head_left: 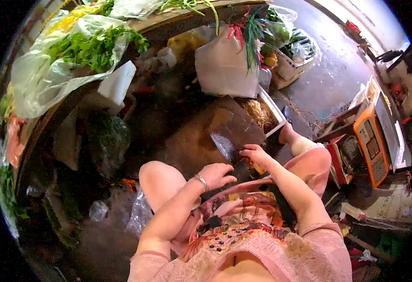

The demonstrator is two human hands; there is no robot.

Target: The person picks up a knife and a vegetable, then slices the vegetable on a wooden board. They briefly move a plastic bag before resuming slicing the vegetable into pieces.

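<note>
My right hand (257, 158) is closed around the yellowish handle of a knife. The broad, shiny blade of this knife (223, 145) points away to the left, over a dark brown board (192, 145). Wearing a bracelet, my left hand (216, 176) hovers over my lap with its fingers stretched out, and I see nothing in it. It is a little left of the knife and apart from it. Just beyond the board, a white foam box (275, 115) holds pale, stringy stuff that looks like sprouts (257, 113).
Leafy greens (91, 49) in clear plastic hang over a counter edge at upper left. A white bag (227, 66) with red and green ties stands ahead. An orange scale (371, 148) is at right. A crumpled plastic bag (99, 210) lies on the floor at left.
</note>
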